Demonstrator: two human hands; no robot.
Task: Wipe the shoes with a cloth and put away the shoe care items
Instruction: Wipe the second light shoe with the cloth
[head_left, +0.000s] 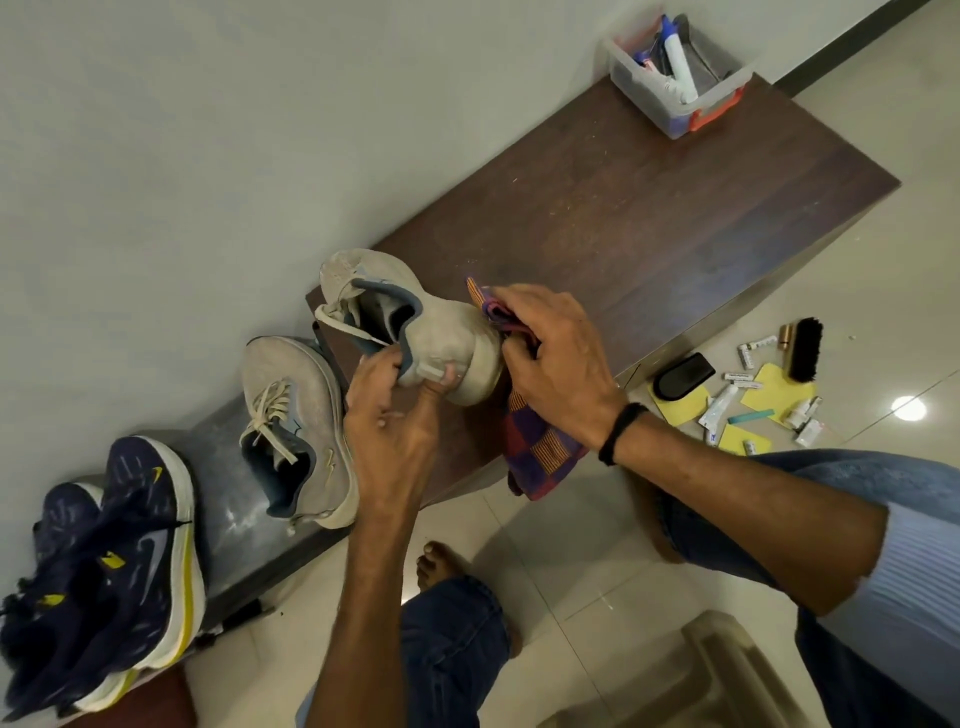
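Observation:
My left hand grips the heel of a grey sneaker, holding it raised over the near end of the brown bench. Pressed against the sneaker's sole edge is a purple and orange checked cloth, bunched in my right hand with its tail hanging down. The second grey sneaker lies on the bench to the left. A pair of navy sneakers sits further left. On the floor to the right lie a black shoe brush, a black sponge applicator, yellow cloths and several small tubes.
A clear plastic box with tubes and bottles stands at the far end of the bench against the wall. My knees in jeans and a bare foot are below the bench. A beige plastic stool sits at the bottom right.

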